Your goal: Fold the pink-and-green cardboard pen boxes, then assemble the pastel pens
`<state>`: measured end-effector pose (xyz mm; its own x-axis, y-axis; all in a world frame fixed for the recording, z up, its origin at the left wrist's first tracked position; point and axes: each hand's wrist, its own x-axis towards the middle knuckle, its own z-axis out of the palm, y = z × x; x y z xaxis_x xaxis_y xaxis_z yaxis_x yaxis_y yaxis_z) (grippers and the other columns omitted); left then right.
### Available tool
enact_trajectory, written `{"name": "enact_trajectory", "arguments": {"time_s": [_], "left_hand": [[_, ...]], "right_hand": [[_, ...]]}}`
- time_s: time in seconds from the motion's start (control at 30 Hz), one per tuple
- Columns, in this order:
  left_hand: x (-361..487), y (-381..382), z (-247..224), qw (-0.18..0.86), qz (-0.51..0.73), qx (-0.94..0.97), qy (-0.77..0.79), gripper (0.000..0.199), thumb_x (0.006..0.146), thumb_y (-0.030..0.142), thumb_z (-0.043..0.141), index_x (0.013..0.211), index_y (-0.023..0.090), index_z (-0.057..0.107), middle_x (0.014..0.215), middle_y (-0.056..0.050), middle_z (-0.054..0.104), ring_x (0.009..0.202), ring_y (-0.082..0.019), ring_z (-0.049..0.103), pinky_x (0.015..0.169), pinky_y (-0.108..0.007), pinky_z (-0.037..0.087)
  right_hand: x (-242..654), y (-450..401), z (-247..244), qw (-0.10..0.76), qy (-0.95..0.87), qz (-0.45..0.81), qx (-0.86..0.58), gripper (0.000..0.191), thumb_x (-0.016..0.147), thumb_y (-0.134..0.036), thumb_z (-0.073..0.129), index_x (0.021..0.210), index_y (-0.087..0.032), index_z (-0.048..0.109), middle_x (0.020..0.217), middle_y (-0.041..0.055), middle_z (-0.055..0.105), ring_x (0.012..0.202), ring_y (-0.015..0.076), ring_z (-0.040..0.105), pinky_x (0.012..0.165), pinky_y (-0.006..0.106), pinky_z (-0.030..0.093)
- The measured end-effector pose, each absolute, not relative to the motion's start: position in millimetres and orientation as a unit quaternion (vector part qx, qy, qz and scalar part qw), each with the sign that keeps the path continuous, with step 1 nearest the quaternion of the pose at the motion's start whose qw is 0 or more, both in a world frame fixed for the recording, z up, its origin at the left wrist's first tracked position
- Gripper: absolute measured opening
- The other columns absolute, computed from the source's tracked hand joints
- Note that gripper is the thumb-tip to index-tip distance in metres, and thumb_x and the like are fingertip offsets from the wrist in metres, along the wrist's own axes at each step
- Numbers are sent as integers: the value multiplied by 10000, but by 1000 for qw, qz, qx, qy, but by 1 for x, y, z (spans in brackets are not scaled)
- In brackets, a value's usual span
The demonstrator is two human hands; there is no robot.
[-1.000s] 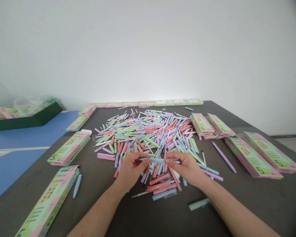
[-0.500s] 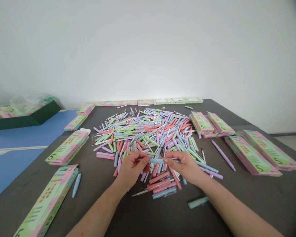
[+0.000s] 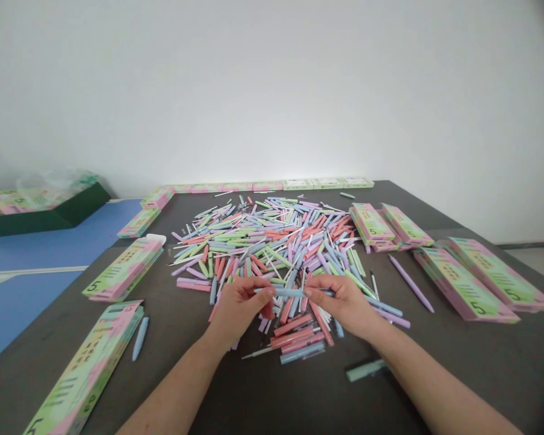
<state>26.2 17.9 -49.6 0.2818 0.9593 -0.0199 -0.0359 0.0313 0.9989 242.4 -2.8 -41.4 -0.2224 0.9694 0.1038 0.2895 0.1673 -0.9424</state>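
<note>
Left hand (image 3: pixel 238 309), right hand (image 3: pixel 340 305), one blue pen (image 3: pixel 286 292) over a big pile of pens (image 3: pixel 272 241).
Both hands are half closed and grip this one pen at its two ends, just above the pile on the dark table (image 3: pixel 194 386).

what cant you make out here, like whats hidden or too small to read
Head view only:
Part of the pale blue pen: hidden by the right hand.
Lower pens in the heap: hidden by the pens on top.
Small print on the pen boxes: too small to read.
</note>
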Motion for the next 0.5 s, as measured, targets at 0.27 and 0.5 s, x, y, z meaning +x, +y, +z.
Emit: {"name": "enact_trajectory", "arguments": {"time_s": [0.27,0.5], "left_hand": [[25,15,-51,462,478,631,399,128,715,259,765,797,175,713,722,-24,680,675,-155,651,637,-256,547],[26,15,-43,551,476,596,339,557,664,227,812,1173,254,591,866,-12,649,750,-168,675,641,-275,564]], "right_hand": [[239,0,-51,391,-519,602,-464,441,749,-592,664,655,-176,553,434,-96,319,388,58,226,382,208,184],[240,-3,-45,397,-595,516,-472,390,809,-528,638,703,-153,642,555,-33,483,500,91,402,486,225,328]]}}
